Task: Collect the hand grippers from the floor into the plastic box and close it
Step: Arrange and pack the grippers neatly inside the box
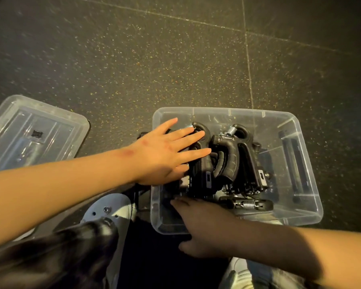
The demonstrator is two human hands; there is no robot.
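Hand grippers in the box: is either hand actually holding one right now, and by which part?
No grip shows. The left hand lies flat, fingers spread, on the hand grippers; the right hand reaches into the plastic box, its fingertips hidden.

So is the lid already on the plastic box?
No, the lid lies on the floor left of the open plastic box.

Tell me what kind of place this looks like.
Probably a gym or fitness room, though that is a guess. The floor is dark speckled rubber-like tiling with seams, and a clear plastic box on it holds a pile of black hand grippers.
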